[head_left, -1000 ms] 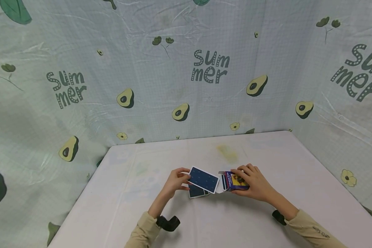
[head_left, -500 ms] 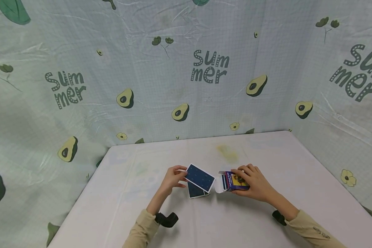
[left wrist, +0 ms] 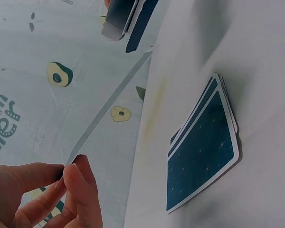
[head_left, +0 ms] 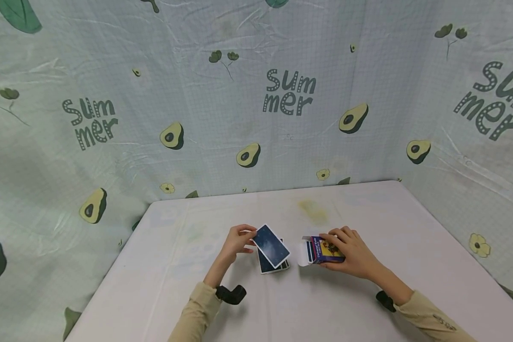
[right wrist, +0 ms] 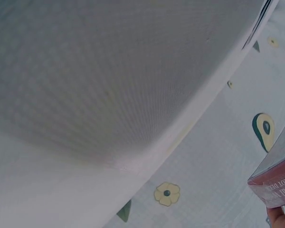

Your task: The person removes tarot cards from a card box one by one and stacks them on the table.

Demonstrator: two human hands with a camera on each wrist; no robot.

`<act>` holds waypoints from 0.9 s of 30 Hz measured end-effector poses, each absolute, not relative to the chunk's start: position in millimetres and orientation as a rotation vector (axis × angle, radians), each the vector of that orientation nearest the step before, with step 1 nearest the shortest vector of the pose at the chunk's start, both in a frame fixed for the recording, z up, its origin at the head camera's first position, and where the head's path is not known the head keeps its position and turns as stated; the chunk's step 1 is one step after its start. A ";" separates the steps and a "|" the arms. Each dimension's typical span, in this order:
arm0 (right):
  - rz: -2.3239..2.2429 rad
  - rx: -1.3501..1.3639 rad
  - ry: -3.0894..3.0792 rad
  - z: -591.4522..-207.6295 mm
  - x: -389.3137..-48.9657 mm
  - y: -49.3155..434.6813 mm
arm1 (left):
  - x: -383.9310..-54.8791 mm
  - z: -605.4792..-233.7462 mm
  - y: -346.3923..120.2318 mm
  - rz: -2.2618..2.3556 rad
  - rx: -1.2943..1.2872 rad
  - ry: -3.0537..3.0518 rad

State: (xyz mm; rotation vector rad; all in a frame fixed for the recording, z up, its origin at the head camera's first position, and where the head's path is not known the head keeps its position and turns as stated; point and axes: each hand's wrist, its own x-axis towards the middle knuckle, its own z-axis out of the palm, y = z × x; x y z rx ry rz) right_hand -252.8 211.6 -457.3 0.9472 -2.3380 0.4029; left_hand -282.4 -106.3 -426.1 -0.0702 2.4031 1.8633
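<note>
Currently, the left hand (head_left: 238,240) pinches a card (head_left: 271,245) above the stack (left wrist: 204,147), while the right hand (head_left: 350,252) grips the box (head_left: 326,252) nearby.

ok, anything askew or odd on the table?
Two minor things: a yellowish patch on the white table beyond the card box, odd against the pale surface, maybe a stain; and the card pile isn't squared, its edges staggered.

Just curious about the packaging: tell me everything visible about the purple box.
The purple box looks like thin printed cardboard, with a yellow picture panel and pale lettering. Its open end faces the card stack, pale flaps out, card edges showing inside. The right hand grips its other end, above the table.
</note>
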 end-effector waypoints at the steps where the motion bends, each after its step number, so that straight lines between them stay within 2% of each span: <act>1: 0.400 0.945 -2.338 -457.5 -252.8 211.8 | -283.9 -426.5 -106.3 1.856 -0.077 2.410; 27: 0.415 0.933 -2.332 -459.9 -252.3 213.2 | -308.5 -434.9 -103.9 1.570 -0.052 2.442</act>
